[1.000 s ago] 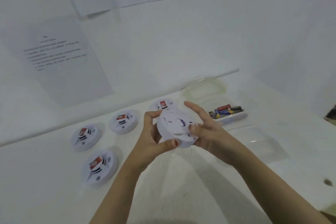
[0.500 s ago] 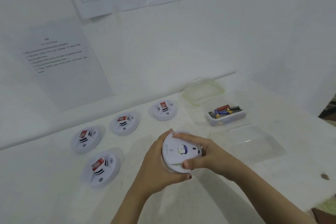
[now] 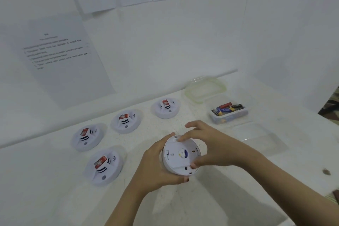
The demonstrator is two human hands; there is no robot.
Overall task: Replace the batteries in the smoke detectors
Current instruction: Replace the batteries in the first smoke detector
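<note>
Bright, washed-out, soft focus; edges bend outward.

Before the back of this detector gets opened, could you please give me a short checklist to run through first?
1. Held detector turned back side up: ok.
2. Left hand grip round its rim: ok.
3. Right hand thumb and fingertip on the back: ok.
4. Battery box open, lid off behind it, batteries showing: ok.
5. Whether the back is already loosened: cannot tell.
6. Nearest table detector apart from both hands: ok.
</note>
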